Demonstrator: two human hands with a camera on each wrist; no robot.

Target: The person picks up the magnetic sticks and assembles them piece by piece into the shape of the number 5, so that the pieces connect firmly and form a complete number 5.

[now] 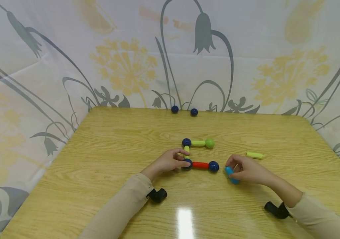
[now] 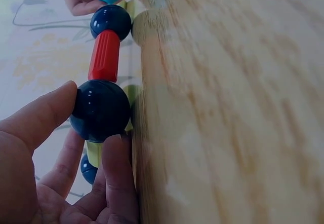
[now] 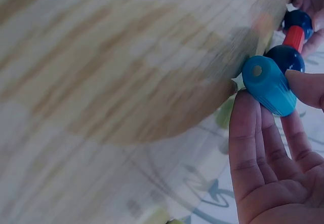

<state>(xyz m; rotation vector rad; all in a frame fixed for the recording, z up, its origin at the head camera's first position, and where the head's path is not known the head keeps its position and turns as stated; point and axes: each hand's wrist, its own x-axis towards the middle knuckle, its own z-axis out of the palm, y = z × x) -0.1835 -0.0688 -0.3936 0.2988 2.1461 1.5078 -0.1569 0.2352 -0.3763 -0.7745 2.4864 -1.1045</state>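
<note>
On the wooden table lies a joined figure of balls and rods. My left hand [image 1: 170, 161] pinches its near-left dark blue ball [image 2: 101, 111] between thumb and fingers. From that ball a red rod [image 1: 200, 165] runs right to another dark blue ball [image 1: 213, 166]. A yellow-green rod [image 1: 186, 152] runs away from me to a further dark blue ball [image 1: 186, 142], then a second yellow-green rod [image 1: 198, 143] leads to a green ball [image 1: 210, 143]. My right hand [image 1: 246, 169] holds a light blue rod [image 3: 269, 84], tilted and apart from the figure, just right of the red rod's end ball.
A loose yellow-green rod [image 1: 254, 155] lies beyond my right hand. Two dark blue balls, one left [image 1: 174, 109] and one right [image 1: 194, 112], sit at the table's far edge before a patterned cloth [image 1: 175, 66]. Black wrist devices [image 1: 158, 196] are on both sleeves.
</note>
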